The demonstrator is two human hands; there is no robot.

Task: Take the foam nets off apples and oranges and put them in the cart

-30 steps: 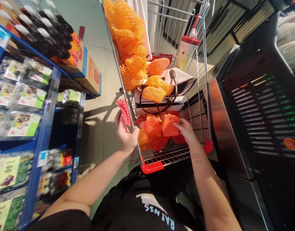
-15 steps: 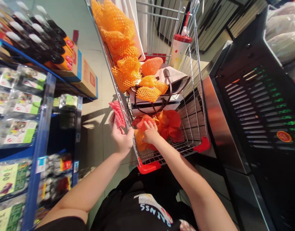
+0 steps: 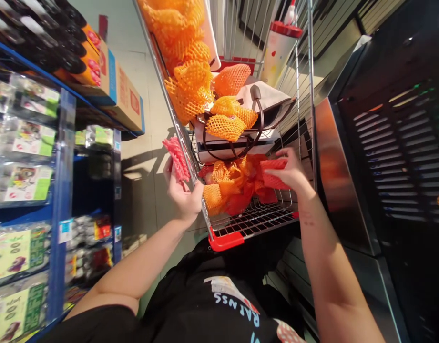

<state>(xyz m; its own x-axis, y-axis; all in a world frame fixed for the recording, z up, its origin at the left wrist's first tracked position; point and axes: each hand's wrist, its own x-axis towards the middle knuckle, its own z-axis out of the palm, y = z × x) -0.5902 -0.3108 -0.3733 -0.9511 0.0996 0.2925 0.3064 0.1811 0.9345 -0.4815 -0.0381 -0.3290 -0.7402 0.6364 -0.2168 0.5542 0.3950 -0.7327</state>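
Observation:
My left hand (image 3: 185,197), just outside the left rim of the shopping cart (image 3: 226,241), holds a pink foam fruit net (image 3: 178,159) between its fingers. Inside the cart on the right, my right hand (image 3: 293,172) grips a red foam net (image 3: 274,172) between thumb and fingers. Below and left of it lies a heap of orange and red foam nets (image 3: 237,178). Farther up the cart are more orange foam nets (image 3: 192,71) along the left side, and a few yellow-orange ones (image 3: 226,125) lie on a white bag with dark handles (image 3: 258,107).
A patterned cup with a red lid (image 3: 276,57) stands at the cart's far right. Blue shelves with packaged goods (image 3: 28,181) and a cardboard box (image 3: 128,97) flank the left. A black slotted machine (image 3: 394,143) with a steel panel borders the right.
My right hand has moved from the left of the heap to its right side and now grips a red foam net. My left hand keeps the pink net. The view has shifted slightly.

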